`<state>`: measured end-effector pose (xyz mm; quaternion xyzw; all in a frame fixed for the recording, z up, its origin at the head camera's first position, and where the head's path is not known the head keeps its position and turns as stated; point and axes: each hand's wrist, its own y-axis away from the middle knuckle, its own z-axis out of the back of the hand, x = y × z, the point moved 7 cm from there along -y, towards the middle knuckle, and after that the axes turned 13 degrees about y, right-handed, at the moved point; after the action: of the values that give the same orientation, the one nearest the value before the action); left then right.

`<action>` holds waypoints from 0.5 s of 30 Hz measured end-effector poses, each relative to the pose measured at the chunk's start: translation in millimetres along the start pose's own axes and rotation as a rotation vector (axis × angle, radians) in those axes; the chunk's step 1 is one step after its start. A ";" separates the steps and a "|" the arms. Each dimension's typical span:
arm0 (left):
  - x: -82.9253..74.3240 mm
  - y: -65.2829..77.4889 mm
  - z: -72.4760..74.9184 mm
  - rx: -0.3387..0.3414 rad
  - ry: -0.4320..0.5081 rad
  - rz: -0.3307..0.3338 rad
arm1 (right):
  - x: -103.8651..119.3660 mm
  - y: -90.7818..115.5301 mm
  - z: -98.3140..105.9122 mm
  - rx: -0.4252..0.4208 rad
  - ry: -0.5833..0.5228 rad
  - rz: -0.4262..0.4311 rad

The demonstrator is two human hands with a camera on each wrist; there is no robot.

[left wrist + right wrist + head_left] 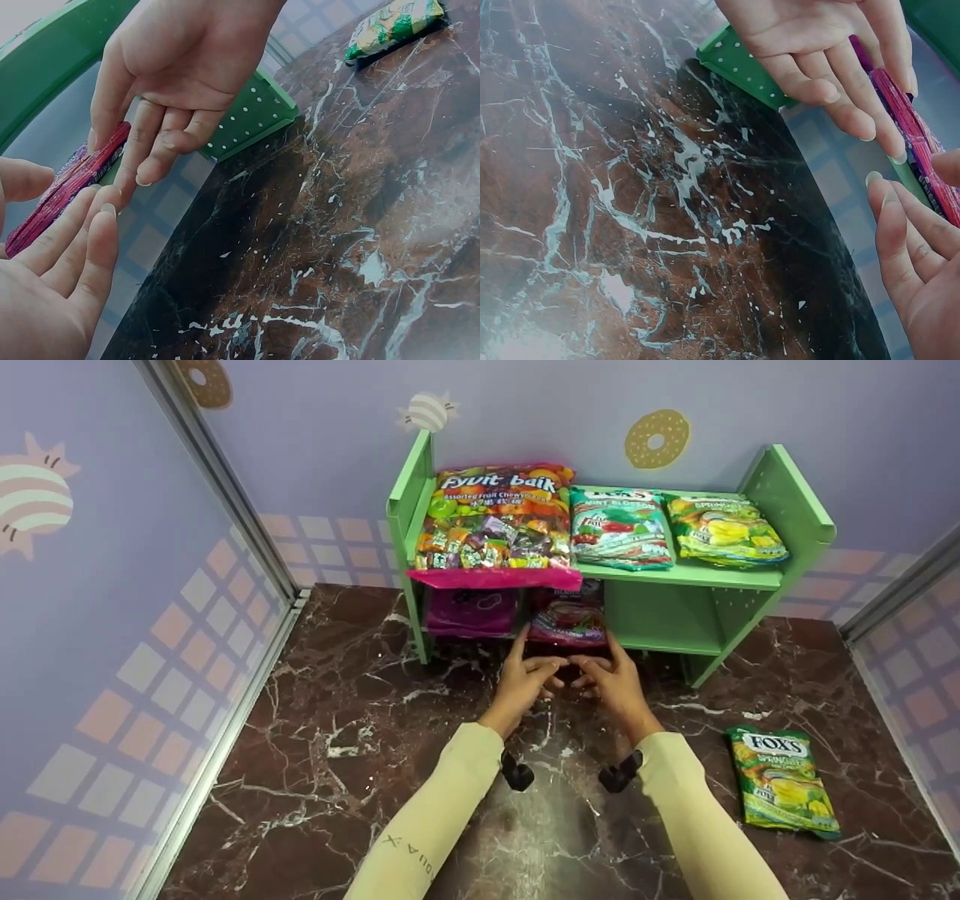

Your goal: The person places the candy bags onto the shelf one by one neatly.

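Note:
A dark red candy bag lies on the lower shelf of a green rack, its front end at the shelf's front edge. My left hand is at its left front corner, one finger stretched along that side. On the opposite side my right hand mirrors it, a finger reaching along the right edge. In the left wrist view the bag's red edge shows between the two hands, whose fingers are fairly straight. Other fingertips of both hands nearly meet just in front of the bag.
A purple bag is left of the red one. Above lie a large fruit chews bag overhanging the front, a mint candy bag and a yellow-green bag. Another yellow-green candy bag lies on the marbled surface at right.

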<state>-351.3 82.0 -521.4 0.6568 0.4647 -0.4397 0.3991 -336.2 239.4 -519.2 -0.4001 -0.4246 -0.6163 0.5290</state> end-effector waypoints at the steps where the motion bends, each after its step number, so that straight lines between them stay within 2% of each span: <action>1: 0.3 -0.7 -0.2 -0.001 -0.003 0.004 | 0.2 -0.4 0.6 -0.003 0.004 0.002; 15: 0.8 -7.7 0.2 0.009 -0.008 0.032 | -3.0 -8.9 2.5 0.018 -0.006 -0.023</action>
<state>-358.6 83.9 -523.2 0.6644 0.4504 -0.4379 0.4049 -344.6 243.5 -522.2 -0.3921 -0.4365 -0.6173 0.5241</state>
